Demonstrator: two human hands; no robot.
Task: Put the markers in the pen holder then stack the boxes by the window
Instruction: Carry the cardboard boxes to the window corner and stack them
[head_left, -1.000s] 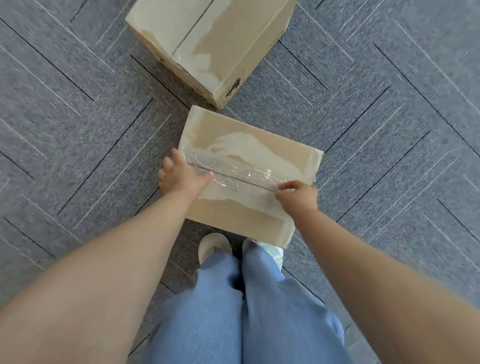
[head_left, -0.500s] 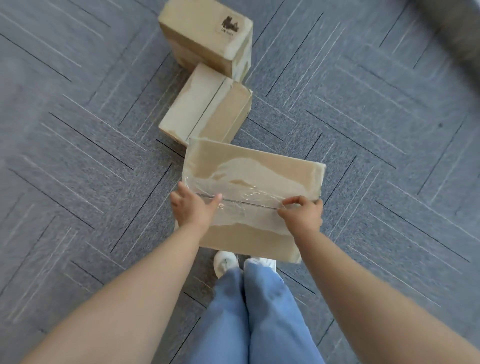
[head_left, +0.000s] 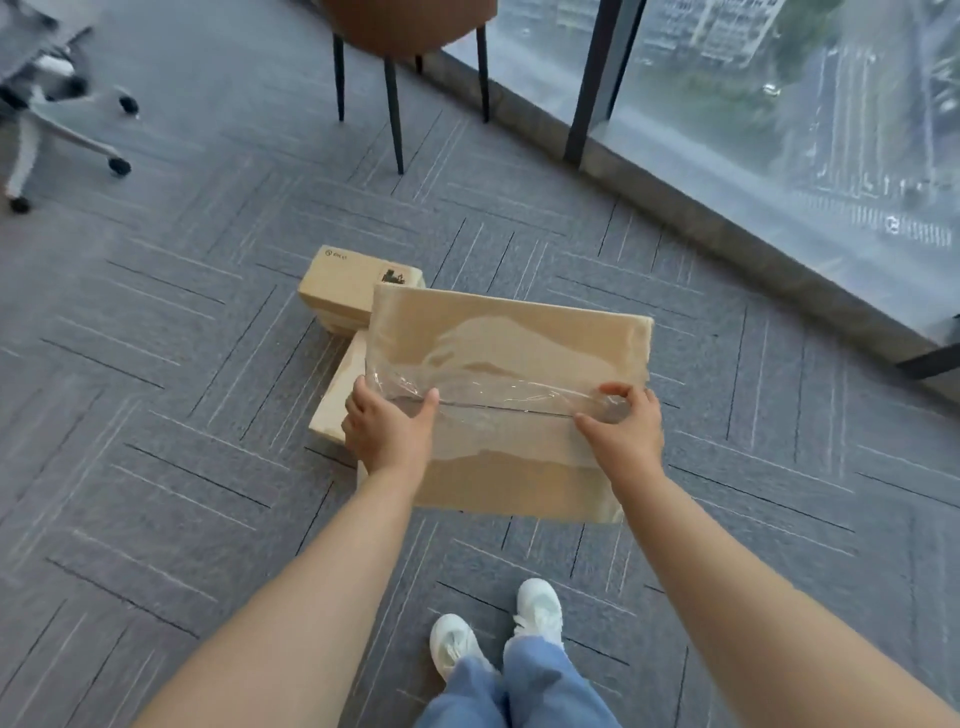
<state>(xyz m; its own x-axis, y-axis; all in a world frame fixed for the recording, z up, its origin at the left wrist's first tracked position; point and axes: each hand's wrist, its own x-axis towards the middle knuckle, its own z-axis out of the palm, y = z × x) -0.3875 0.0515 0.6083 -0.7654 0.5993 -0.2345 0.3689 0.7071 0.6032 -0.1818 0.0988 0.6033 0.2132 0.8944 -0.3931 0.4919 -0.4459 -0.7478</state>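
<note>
The big box (head_left: 511, 358) has come up off the carpet since a second ago, left hand (head_left: 387, 428) and right hand (head_left: 621, 434) clamped on its 2 ends. 2 smaller boxes (head_left: 343, 288) lie beneath, the window (head_left: 779, 104) now near: stacking looks imminent.

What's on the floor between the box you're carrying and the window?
Nothing: in the head view, only bare grey carpet lies between the held box and the window.

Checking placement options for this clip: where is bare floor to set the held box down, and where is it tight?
Bare carpet lies right of the held box, up to the window ledge, and also near the shoes. It is crowded on the left, where two boxes sit, and near the chair legs.
</note>
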